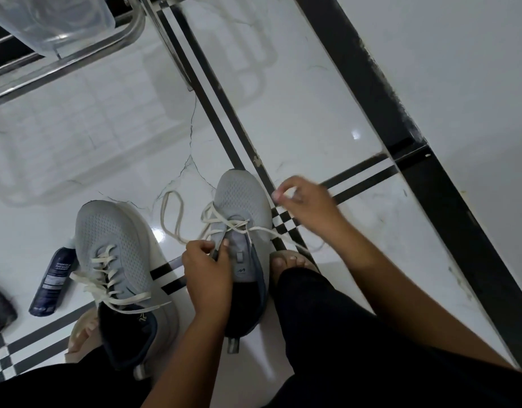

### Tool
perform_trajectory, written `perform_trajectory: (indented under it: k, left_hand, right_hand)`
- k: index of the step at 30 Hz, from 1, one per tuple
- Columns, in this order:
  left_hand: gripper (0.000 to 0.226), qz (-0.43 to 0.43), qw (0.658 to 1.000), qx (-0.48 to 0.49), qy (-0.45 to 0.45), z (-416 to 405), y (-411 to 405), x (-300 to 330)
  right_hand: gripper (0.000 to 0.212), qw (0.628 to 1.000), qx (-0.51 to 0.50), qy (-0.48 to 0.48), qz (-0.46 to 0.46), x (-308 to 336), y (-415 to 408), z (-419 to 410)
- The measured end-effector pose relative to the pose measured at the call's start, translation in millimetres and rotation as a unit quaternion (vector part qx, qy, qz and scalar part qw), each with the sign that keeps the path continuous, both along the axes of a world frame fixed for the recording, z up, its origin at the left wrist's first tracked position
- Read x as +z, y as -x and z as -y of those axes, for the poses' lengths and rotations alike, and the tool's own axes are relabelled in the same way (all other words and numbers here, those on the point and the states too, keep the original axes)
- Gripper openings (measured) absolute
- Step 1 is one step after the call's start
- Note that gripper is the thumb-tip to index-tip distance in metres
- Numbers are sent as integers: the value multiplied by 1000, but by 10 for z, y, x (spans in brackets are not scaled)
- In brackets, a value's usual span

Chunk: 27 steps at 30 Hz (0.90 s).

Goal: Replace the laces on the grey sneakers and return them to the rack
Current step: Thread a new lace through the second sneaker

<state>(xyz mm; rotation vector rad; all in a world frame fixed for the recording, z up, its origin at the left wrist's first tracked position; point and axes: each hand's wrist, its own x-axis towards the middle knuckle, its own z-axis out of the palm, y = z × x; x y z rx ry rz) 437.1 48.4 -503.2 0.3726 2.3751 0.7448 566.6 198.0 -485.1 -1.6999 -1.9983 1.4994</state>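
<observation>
Two grey sneakers stand on the white floor, toes pointing away from me. The left sneaker (pixel 112 245) is laced with a cream lace (pixel 107 278) whose ends lie loose. The right sneaker (pixel 242 219) carries a cream lace (pixel 224 225) through its lowest eyelets only, and one long end loops on the floor to its left. My left hand (pixel 207 269) grips the right sneaker's left eyelet edge. My right hand (pixel 304 201) pinches the other lace end to the right of the shoe's toe, slightly blurred.
A dark blue spray bottle (pixel 54 281) lies left of the left sneaker. A metal rack (pixel 77 54) holding a clear plastic tub (pixel 57 22) stands at the top left. A black-framed wall (pixel 401 128) runs along the right. My bare toes (pixel 289 263) touch the right sneaker.
</observation>
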Motion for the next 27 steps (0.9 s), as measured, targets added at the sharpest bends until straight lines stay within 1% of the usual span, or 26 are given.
perform_trajectory:
  k: [1,2,3,5,6,7,9,11,12,14,15,16,17,18,20,21,22,25,27]
  left_hand:
    - [26,-2,1000,-5,0,-10,10,0]
    - [25,-5,1000,-8,2,-16,19,-1]
    - [23,-7,1000,-8,4,-24,33,5]
    - [20,-9,1000,-5,11,-35,59,14]
    - [19,-13,1000,-3,13,-34,78,13]
    - [18,-15,1000,-1,12,-39,95,15]
    - [18,-16,1000,6,7,-66,123,14]
    - [17,-12,1000,18,4,-106,146,14]
    - [18,-11,1000,17,5,-124,157,10]
    - [22,-5,1000,0,5,-157,169,17]
    - [28,7,1000,-15,-2,-171,177,28]
    - [36,25,999,-28,-15,-184,190,46]
    - [44,40,998,-38,-27,-196,206,76]
    - [47,45,997,-48,-35,-207,236,95]
    - [39,22,995,-88,-31,-234,338,114]
    - [34,6,993,-116,-25,-247,401,114]
    - [28,-6,989,-145,-16,-265,454,116]
    - [14,-22,978,-204,20,-321,557,96]
    - [12,-31,973,-225,41,-347,591,73]
  right_hand:
    - [12,996,76,46,10,-102,82,139]
    - [13,991,118,63,14,-178,145,266]
    - [12,990,131,60,12,-243,185,349]
    - [10,991,120,54,8,-276,148,364]
    - [11,992,115,50,26,-262,74,303]
    - [13,992,104,42,61,-259,-30,209]
    - [16,979,77,15,190,-270,-350,-13]
    - [17,943,56,-21,329,-247,-661,-148]
    - [17,926,45,-28,373,-225,-761,-166]
    - [18,910,42,-24,411,-205,-798,-129]
    - [19,911,48,-41,407,-193,-721,-82]
    - [19,921,54,-73,379,-187,-606,-27]
    - [19,939,60,-101,323,-185,-468,41]
    - [19,960,69,-113,246,-173,-314,117]
    - [22,989,91,-72,90,-153,-15,226]
    - [23,993,104,-44,45,-150,101,252]
    - [21,992,120,-30,28,-149,190,259]
    - [15,986,156,-27,41,-178,306,255]
    - [14,985,165,-35,45,-201,324,272]
